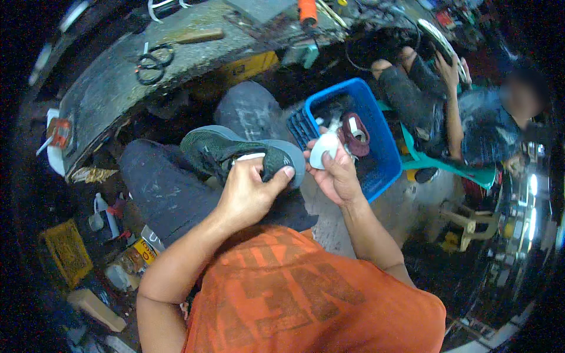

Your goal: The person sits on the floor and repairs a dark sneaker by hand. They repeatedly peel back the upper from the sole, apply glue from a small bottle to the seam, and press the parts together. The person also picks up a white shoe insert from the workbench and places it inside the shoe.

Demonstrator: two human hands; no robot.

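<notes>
A dark green shoe (206, 146) with a grey sole lies across my lap. My left hand (250, 188) grips its heel end, the fingers inside the opening and the thumb on the outside near the sole. Just to the right, my right hand (336, 173) pinches a white rounded piece (323, 150) between thumb and fingers, a little apart from the shoe. What that piece is I cannot make out. Behind my right hand stands a blue plastic basket (388, 144) with a maroon shoe (356, 136) inside.
A worn workbench (118, 100) runs along the far left, bearing black-handled scissors (154, 66) and a wooden-handled tool (200, 36). An orange-handled tool (307, 13) is at the far edge. Another person (488, 115) sits at right, holding a shoe. A yellow crate (66, 252) stands at left.
</notes>
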